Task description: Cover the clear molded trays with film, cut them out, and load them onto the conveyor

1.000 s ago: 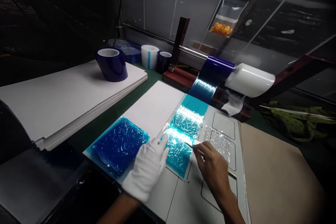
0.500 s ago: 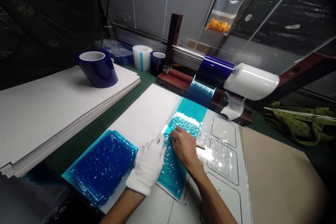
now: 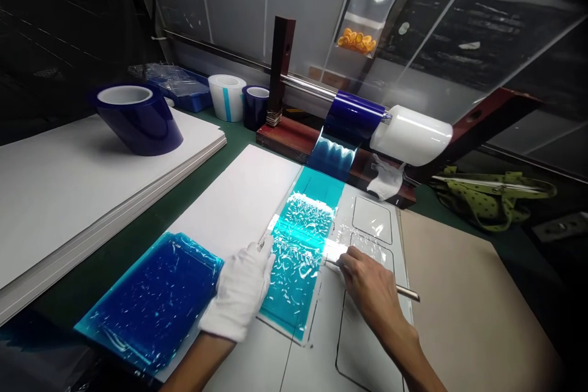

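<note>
At far left, a thick stack of white sheets [image 3: 59,165] bears a dark blue tape roll with a white core [image 3: 147,128]. Nearer, a pile of glossy deep-blue film [image 3: 160,300] lies apart from the roll; it looks like finished pieces, though their number cannot be told. Beside it, the person's white-gloved left hand [image 3: 236,294] rests at the left edge of a turquoise translucent film strip [image 3: 287,303], fingers close together; whether they grip anything cannot be told. The strip lies flat on a pale board with black outlines [image 3: 370,340] and runs up, unsevered, to a purple-blue film roll on a metal bar [image 3: 358,111]. Separating this length therefore seems undone. A bright band crosses it, glare or a clear straightedge. Past the strip's right edge, the bare right hand [image 3: 370,278] has its fingers curled narrowly around a slim metal-handled tool [image 3: 408,294]. A flat tan board [image 3: 463,288] lies rightmost.
</note>
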`<state>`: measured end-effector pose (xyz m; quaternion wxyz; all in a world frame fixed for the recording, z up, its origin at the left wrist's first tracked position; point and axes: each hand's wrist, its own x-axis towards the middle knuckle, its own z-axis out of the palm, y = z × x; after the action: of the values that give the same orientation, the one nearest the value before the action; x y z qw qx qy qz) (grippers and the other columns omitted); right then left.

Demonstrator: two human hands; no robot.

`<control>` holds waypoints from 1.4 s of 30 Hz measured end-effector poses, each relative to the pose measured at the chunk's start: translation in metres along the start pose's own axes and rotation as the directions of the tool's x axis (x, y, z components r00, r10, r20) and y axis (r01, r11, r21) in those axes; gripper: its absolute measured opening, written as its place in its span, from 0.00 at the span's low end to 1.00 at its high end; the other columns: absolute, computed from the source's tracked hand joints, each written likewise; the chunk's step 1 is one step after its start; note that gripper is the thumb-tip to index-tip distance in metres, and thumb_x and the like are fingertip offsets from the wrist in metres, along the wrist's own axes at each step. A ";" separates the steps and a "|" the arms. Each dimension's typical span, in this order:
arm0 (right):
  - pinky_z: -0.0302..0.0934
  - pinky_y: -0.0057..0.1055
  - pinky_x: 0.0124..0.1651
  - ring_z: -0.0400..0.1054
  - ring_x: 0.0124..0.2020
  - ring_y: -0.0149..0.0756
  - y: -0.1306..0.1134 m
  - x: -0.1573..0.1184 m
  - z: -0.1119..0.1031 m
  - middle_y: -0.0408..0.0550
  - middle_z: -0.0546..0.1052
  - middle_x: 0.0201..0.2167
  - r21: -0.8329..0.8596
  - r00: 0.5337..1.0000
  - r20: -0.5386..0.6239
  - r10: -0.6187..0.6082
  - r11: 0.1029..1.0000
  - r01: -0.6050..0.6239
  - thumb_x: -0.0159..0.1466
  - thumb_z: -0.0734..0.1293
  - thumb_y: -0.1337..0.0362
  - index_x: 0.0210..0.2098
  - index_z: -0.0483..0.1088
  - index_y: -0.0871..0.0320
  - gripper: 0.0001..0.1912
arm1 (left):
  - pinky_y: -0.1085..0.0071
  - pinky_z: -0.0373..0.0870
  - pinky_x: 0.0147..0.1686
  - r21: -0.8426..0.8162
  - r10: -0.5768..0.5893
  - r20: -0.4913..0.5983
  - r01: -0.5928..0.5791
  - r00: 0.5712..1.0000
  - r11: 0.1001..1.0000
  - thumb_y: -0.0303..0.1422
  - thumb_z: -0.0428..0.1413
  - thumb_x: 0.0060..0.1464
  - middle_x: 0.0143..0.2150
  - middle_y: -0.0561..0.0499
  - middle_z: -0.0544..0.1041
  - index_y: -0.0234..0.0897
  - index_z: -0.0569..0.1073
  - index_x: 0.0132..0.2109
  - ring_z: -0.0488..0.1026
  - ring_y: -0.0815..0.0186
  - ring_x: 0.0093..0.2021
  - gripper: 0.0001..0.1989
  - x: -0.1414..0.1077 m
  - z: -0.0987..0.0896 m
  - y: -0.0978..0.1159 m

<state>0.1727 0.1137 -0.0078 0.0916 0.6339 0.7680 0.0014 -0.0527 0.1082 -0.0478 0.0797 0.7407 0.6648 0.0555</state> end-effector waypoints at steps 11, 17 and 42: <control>0.53 0.27 0.30 0.72 0.34 0.37 -0.016 -0.048 0.023 0.46 0.76 0.34 0.353 0.984 0.006 0.177 0.920 -0.167 0.66 0.58 0.71 0.36 0.73 0.56 0.12 | 0.49 0.61 0.59 -0.083 0.106 -0.089 -0.113 0.990 0.990 0.62 0.50 0.47 0.66 0.32 0.57 0.31 0.44 0.69 0.56 0.46 0.65 0.53 -0.048 0.003 0.015; 0.57 0.29 0.35 0.72 0.36 0.37 -0.036 -0.054 0.024 0.46 0.77 0.34 0.519 0.976 -0.034 0.215 0.839 -0.167 0.67 0.57 0.69 0.36 0.71 0.57 0.12 | 0.42 0.56 0.60 0.048 0.094 -0.097 -0.089 0.991 0.995 0.58 0.60 0.36 0.67 0.26 0.53 0.25 0.50 0.67 0.52 0.38 0.66 0.60 -0.071 0.032 0.032; 0.49 0.24 0.26 0.54 0.21 0.26 -0.070 -0.154 -0.014 0.40 0.67 0.19 0.882 0.929 0.369 0.002 -0.317 -0.350 0.45 0.76 0.45 0.27 0.69 0.58 0.25 | 0.56 0.75 0.49 -0.914 -0.240 0.377 0.401 0.895 0.058 0.48 0.60 0.48 0.51 0.38 0.76 0.38 0.61 0.60 0.74 0.51 0.51 0.36 -0.153 -0.034 -0.015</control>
<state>0.1300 -0.0481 0.0190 -0.3691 0.5547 0.3348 -0.6663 -0.0904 -0.0409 -0.0132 0.5924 0.3416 0.6046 0.4085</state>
